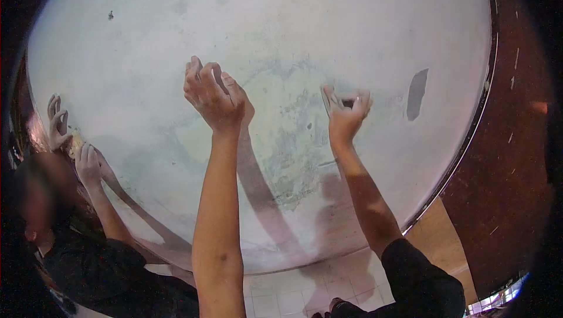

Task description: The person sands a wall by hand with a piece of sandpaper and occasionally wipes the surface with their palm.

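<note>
A whitish wall [305,19] with worn paint fills most of the view. My left hand [214,98] is raised in front of it, fingers curled in toward the palm and thumb. What it holds, if anything, is hidden. Farther right, my right hand [346,119] is up at the wall with its fingers bent round toward the thumb and a dark gap between them. Anything in its grip is too small to make out. Between and below my hands, a patch of yellowish and greenish bare plaster [272,124] shows through.
At the left a person in a dark shirt [111,274] works close by, both hands [88,165] raised at the wall. A grey patch [417,95] marks the wall's right side. Beyond its edge is a dark red surface [516,142]; pale floor tiles [281,301] lie below.
</note>
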`<state>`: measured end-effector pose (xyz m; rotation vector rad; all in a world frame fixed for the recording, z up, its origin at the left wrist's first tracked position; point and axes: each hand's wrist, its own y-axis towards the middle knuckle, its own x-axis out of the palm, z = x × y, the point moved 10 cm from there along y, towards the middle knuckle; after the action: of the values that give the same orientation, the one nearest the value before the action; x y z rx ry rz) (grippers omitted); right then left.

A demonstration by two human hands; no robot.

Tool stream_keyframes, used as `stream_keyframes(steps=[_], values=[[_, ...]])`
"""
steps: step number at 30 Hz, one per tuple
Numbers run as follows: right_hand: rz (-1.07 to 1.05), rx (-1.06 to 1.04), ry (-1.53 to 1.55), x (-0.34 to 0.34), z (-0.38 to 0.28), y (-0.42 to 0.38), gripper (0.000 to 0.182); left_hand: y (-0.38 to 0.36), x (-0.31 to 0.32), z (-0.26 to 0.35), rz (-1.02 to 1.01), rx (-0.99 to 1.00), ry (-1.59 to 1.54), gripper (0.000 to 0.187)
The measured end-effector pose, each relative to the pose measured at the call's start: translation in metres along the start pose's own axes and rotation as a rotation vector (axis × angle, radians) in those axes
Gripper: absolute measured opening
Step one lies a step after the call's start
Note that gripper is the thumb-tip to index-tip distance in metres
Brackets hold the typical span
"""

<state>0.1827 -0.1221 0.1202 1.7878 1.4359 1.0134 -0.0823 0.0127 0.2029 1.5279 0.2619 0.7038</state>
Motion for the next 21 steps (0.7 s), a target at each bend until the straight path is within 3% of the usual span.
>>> stream_keyframes(steps=[3,6,10,11,14,19,21], values=[[-0.024,0.07,0.043,0.009,0.0,0.008,0.048,-0.001,0.0,0.001,-0.002,-0.001,0.013,0.023],[0.105,-0.106,0.018,-0.003,0.003,-0.018,0.044,0.0,0.0,0.004,-0.008,0.019,0.027,0.025],[0.064,0.06,0.058,-0.005,0.028,-0.038,0.045,0.0,-0.002,0.006,0.005,0.033,0.057,0.024],[0.102,-0.066,-0.014,-0.007,0.009,-0.027,0.043,0.001,-0.001,0.006,0.006,0.038,0.058,0.024],[-0.003,0.113,0.066,0.004,-0.006,0.012,0.043,-0.002,0.001,0.004,-0.001,0.048,0.064,0.024],[0.028,-0.063,0.0,0.001,0.016,-0.022,0.043,0.0,0.001,0.003,-0.007,0.02,0.028,0.025],[-0.012,-0.042,0.027,-0.005,0.03,-0.044,0.043,0.0,-0.001,0.006,-0.001,0.028,0.053,0.024]])
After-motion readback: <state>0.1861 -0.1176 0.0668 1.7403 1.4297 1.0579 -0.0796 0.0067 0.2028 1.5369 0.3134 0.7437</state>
